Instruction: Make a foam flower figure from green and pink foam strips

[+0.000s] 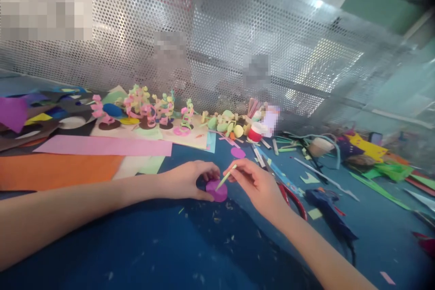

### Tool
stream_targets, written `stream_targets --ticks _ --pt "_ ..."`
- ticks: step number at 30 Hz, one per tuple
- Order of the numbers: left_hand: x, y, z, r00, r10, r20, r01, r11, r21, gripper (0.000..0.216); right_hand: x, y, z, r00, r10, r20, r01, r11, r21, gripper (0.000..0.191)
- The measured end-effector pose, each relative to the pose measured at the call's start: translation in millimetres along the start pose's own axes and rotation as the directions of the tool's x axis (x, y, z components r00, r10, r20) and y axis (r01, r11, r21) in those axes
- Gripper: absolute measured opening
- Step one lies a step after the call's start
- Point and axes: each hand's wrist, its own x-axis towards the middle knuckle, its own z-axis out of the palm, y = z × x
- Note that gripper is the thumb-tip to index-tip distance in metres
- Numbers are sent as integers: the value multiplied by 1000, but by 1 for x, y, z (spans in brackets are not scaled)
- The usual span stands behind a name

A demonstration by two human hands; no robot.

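My left hand pinches a small purple paper disc between thumb and fingers, just above the blue table. My right hand is closed on a thin pale green paper strip, whose lower end touches the top of the disc. A second purple disc lies on the table just beyond my hands.
Pink paper and orange paper lie at the left. Curled paper figures stand at the back before a perforated metal screen. Red-handled scissors, a dark blue glue gun, a red-and-white tub and paper scraps lie right.
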Motion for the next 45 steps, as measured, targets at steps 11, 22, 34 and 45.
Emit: stream_targets --ticks 11,22,34,45 --pt "0 -2 0 1000 -1 3 1 999 40 45 2 -3 5 999 -41 -7 39 990 -134 16" --pt "5 4 -1 998 -38 -50 33 996 -86 32 2 -11 4 999 -24 24 28 990 -138 17" --pt "14 -2 7 983 -135 -127 93 952 -291 21 6 -10 -12 999 9 -52 -15 991 -132 18" --pt "9 3 10 983 -123 -137 87 966 -242 22 -104 111 -149 835 337 -435 -526 253 -812 34"
